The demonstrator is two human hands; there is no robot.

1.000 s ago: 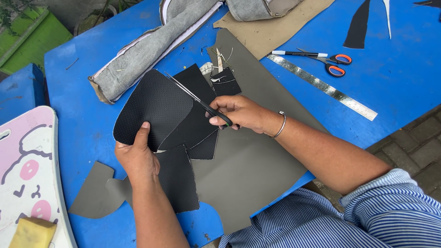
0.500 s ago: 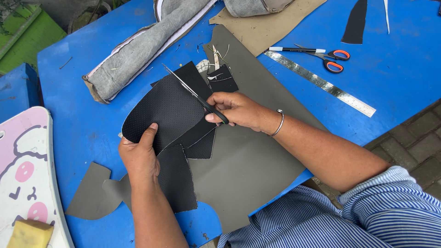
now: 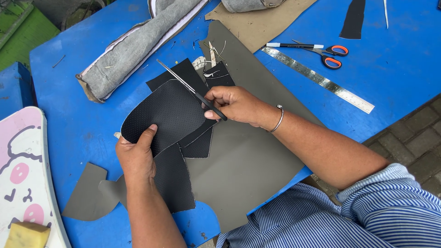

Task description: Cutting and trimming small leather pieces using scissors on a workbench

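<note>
A pair of black-handled scissors [image 3: 193, 91] is clamped in the right hand [image 3: 236, 104], its long axis running diagonally with the blades pointed up-left across one perforated black piece [image 3: 167, 112], whose lower edge is pinched by the left hand [image 3: 137, 154] above the blue table [image 3: 73, 105], while a second, orange-handled pair [image 3: 328, 53] lies apart.

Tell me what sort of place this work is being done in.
Probably a small outdoor workshop for cutting leather or shoe material. A blue table holds a grey sheet, a metal ruler and spare scissors; the hands cut a black perforated piece, and paving bricks show beside it.
</note>
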